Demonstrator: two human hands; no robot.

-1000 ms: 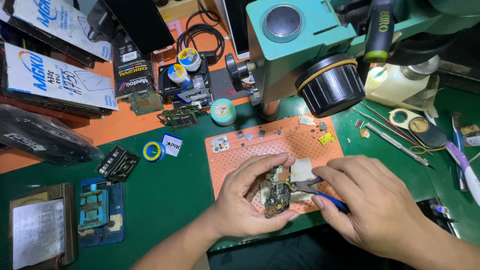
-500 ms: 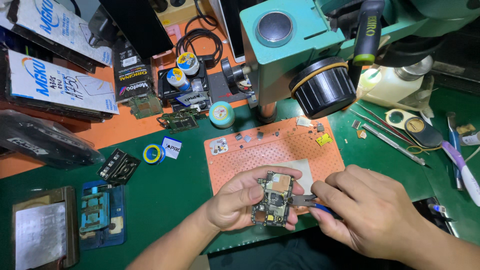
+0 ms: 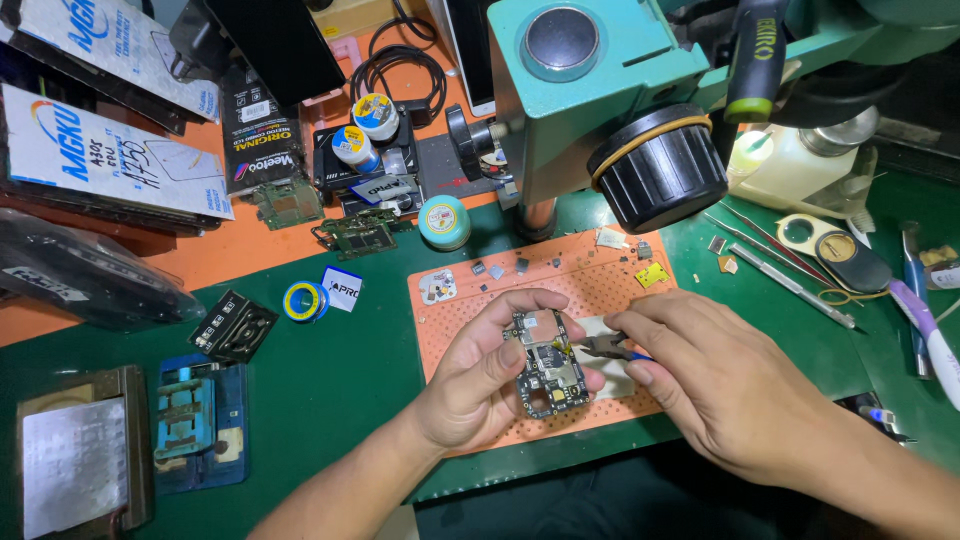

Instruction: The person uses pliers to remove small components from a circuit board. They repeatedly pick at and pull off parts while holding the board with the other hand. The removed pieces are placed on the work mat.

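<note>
A: Near edge first. What's in the hands?

B: Left hand [image 3: 480, 385] grips a small phone circuit board [image 3: 548, 365], fingers curled round its left side, thumb on the face. Board is held just above the orange work mat [image 3: 450, 330], tilted toward the camera.

A: Right?

B: Right hand [image 3: 720, 385] is clenched on a pair of pliers [image 3: 605, 346]. Tip is at the board's right edge, upper half. Can't tell if it's actually biting a part.

A: On the mat?

B: White pad [image 3: 610, 378] under the right-hand fingers. Loose chips and shields along the far edge, one yellow scrap [image 3: 651, 274] at the right corner.

A: Left of that?

B: Blue board fixture [image 3: 195, 420] on the green tabletop [image 3: 330, 390], metal stencil block [image 3: 75, 462] beside it, yellow-blue tape roll [image 3: 304, 301] further up.

A: Right side?

B: Tweezers [image 3: 775, 268] and a purple-handled tool [image 3: 925, 325].

A: Back?

B: Teal microscope head [image 3: 590, 90] with black objective [image 3: 657, 170] above the mat. Teal round tin [image 3: 444, 221], two paste jars [image 3: 365, 130], boxes far left.
</note>
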